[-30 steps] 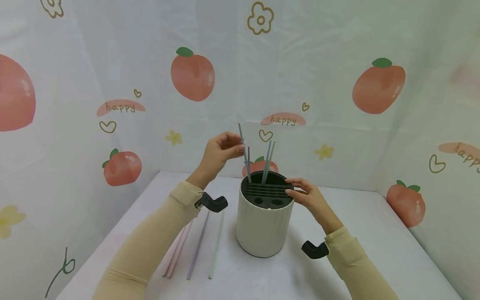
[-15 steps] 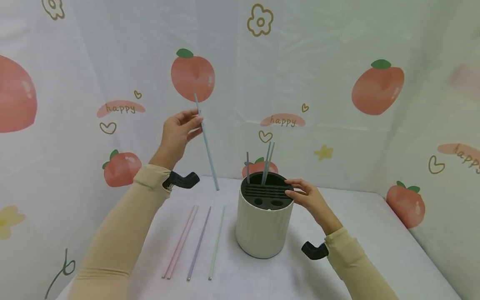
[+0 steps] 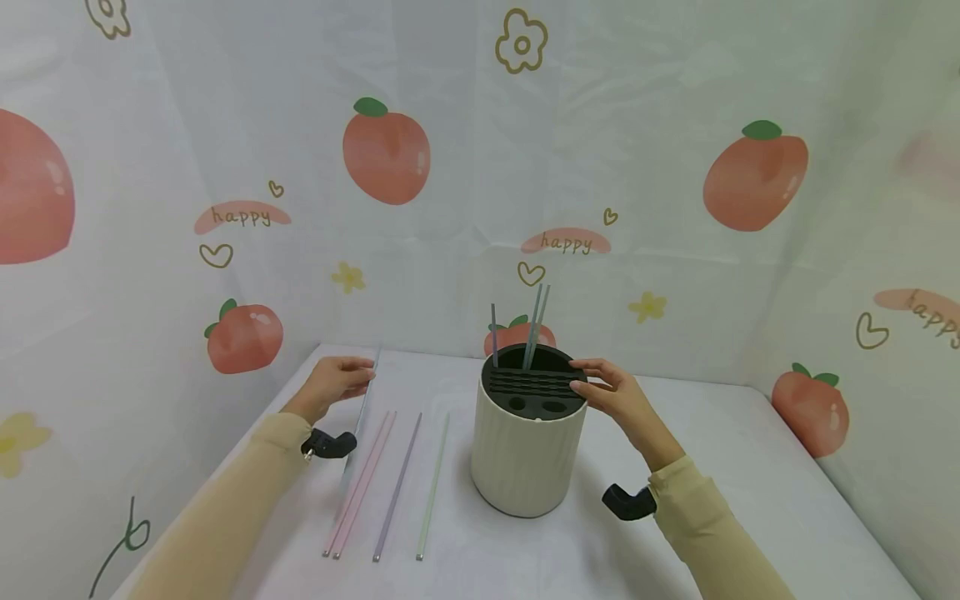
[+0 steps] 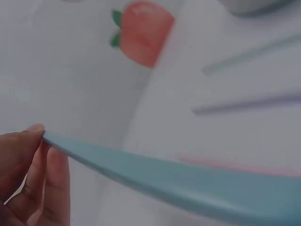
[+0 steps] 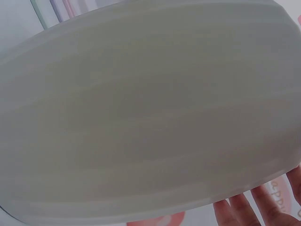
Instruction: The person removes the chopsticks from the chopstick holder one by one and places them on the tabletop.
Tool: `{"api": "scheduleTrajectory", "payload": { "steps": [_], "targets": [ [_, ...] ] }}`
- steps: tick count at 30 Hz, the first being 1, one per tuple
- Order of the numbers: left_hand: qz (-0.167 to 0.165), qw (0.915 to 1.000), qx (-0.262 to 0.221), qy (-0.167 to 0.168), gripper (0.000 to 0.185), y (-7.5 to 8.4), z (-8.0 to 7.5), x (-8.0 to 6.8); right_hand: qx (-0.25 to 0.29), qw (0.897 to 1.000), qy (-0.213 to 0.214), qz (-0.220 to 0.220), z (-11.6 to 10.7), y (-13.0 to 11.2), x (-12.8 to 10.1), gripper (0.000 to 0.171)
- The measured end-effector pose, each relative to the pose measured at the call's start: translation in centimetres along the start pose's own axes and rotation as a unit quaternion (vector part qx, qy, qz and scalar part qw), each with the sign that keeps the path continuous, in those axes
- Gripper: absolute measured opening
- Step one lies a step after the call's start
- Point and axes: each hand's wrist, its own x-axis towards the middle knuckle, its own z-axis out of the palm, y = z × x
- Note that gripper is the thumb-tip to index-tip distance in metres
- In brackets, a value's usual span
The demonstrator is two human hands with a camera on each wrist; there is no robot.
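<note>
A cream ribbed holder [image 3: 525, 458] with a black slotted insert [image 3: 534, 385] stands mid-table, with three grey-blue chopsticks [image 3: 536, 323] upright in its back opening. My right hand [image 3: 609, 390] grips the holder's right rim, its fingers lying over the insert. The right wrist view is filled by the holder's wall [image 5: 150, 108], with fingertips [image 5: 254, 207] at the bottom right. My left hand [image 3: 337, 379] is low at the table's left and pinches the far end of a blue chopstick [image 3: 358, 421], which lies along the table. In the left wrist view my fingers [image 4: 28, 165] pinch that chopstick [image 4: 164, 176].
Left of the holder a pink pair [image 3: 362, 479], a purple chopstick [image 3: 397, 479] and a pale green one [image 3: 433, 479] lie side by side on the white table [image 3: 750, 467]. Peach-printed cloth walls [image 3: 660, 167] close in the back and sides.
My left hand lifted a blue chopstick out of the holder, swung it up and left, then brought it down onto the table beside the pink pair. The right hand stayed on the rim.
</note>
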Motion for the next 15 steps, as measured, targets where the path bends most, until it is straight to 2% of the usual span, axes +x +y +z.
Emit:
{"api": "scheduleTrajectory", "payload": {
  "steps": [4, 7, 12, 15],
  "targets": [
    [-0.051, 0.9978, 0.041, 0.002, 0.043, -3.2, 0.2, -0.7, 0.000, 1.000, 0.002, 0.002, 0.0, 0.1, 0.0, 0.050],
    [-0.070, 0.9958, 0.058, -0.001, 0.040, -5.0, 0.1, -1.3, -0.001, 1.000, 0.003, 0.004, 0.0, 0.1, 0.0, 0.050],
    [-0.081, 0.9944, 0.066, -0.016, 0.033, -6.8, 0.0, -1.8, -0.004, 1.000, 0.003, 0.005, 0.0, 0.1, 0.0, 0.050],
    [-0.093, 0.9928, 0.075, -0.005, 0.031, -7.4, 0.2, -1.9, -0.005, 1.000, 0.001, 0.002, 0.0, 0.1, 0.0, 0.049]
  ]
}}
